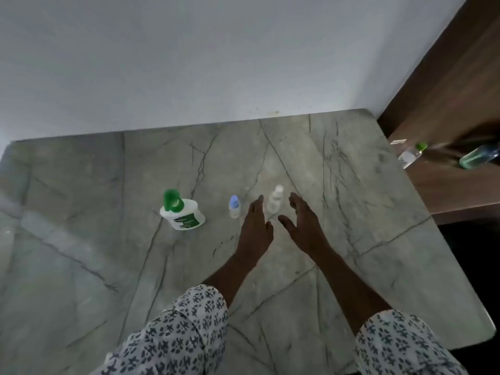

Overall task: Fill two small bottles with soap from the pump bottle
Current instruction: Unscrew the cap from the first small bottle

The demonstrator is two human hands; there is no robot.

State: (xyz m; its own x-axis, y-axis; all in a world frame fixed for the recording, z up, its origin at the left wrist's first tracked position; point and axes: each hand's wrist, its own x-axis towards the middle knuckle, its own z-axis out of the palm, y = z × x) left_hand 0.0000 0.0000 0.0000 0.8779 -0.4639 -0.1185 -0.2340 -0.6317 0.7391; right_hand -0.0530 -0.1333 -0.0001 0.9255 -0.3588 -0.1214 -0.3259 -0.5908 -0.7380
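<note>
The left hand (255, 228) and the right hand (304, 226) are both spread open, with straight fingers. They hold nothing. They reach out side by side, and the white-cap bottle (275, 201) stands between their fingertips. The left fingertips are just beside it. I cannot tell if they touch it. The right hand is near it but apart.

The white-cap bottle is small, see-through and upright, with its cap on. I think the hands are about to pick it up and open it, so no filling looks to be under way yet. I cannot tell if there is any soap inside.

Left of the white-cap bottle, just past the left hand, stands the blue-cap bottle (234, 207). It is small too, and its cap is on. Farther left of the white-cap bottle stands the pump bottle (182, 215), white with a green pump on top. All three stand on the grey stone worktop (81, 212).

Below the white-cap bottle, near the camera, are two flowery sleeves (184, 334). Behind it is a plain wall (189, 63). Far to its right is a wooden shelf (446, 104) with blurry bottles lying on it (411, 155).

Things could go wrong here. The white-cap bottle looks thin and light, so a bump from a finger may tip it over. The left hand is close to the blue-cap bottle and may knock it down too. The small bottle mouths look tiny, so soap may miss and run onto the smooth worktop.
</note>
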